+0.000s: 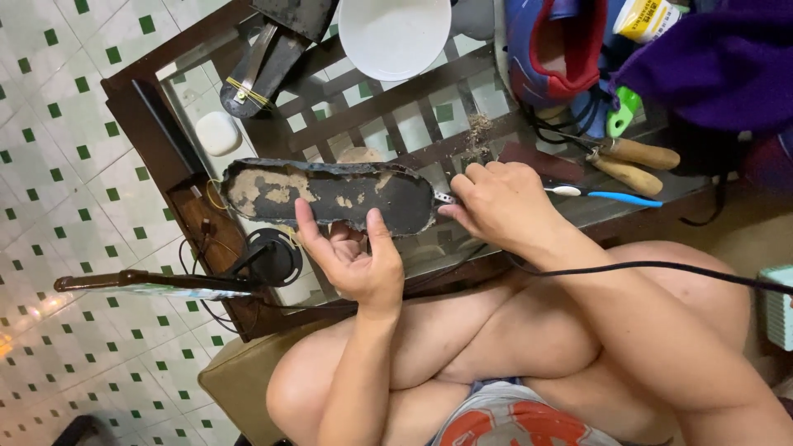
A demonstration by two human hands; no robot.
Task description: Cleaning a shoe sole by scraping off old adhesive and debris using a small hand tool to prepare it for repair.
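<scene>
Scraping step: left hand (357, 263) cradling worn black shoe sole (330, 194) between fingers; right hand (500, 202) clenched on metal tool (444, 198) at sole's end; next, likely firm strokes.

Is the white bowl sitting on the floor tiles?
No. The white bowl rests on the glass-topped table, above the shoe sole that the left hand holds.

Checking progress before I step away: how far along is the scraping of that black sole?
Partly done: tan bare patches show across the black sole. In hand: the left hand holds it while the right hand works a small tool at its end. Left: the dark areas remaining.
</scene>
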